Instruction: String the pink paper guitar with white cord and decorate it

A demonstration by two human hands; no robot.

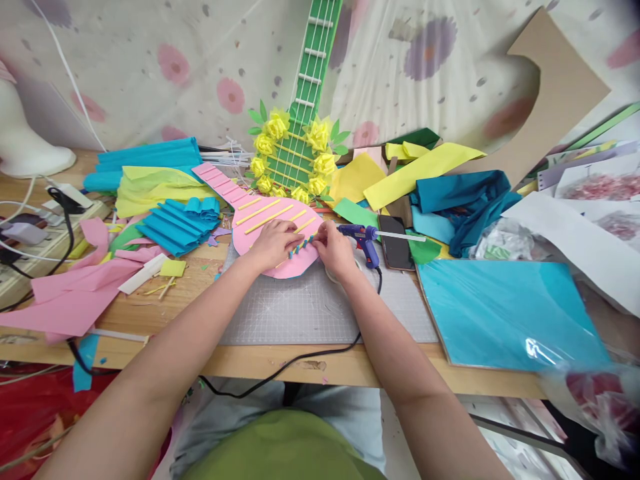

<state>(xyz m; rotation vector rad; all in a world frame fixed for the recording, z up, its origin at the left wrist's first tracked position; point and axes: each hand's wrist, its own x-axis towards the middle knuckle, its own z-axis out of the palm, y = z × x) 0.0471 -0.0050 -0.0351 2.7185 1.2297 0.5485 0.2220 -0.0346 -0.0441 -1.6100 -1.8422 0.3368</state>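
Observation:
A pink paper pipa-shaped instrument [241, 229] with yellow sticks across its body lies tilted at the middle of the table, partly over the grey cutting mat [285, 313]. Low on its body runs a short strip striped in blue and yellow [302, 247]. My left hand [274, 245] rests over the pink body, its curled fingers at the strip's left end. At the right end, my right hand [334, 248] has thumb and fingers pinched together on the strip. The fingertips' exact contact is partly hidden. Just right of this hand lies a blue glue gun [363, 239] with a white glue stick.
Behind stands a green paper guitar [290, 163] with yellow flowers. A phone [397, 241] and a blue wrapped sheet pack [505, 313] lie right. Crepe paper [183, 223] and a power strip [75, 227] are left. A black cord [295, 360] crosses the front edge.

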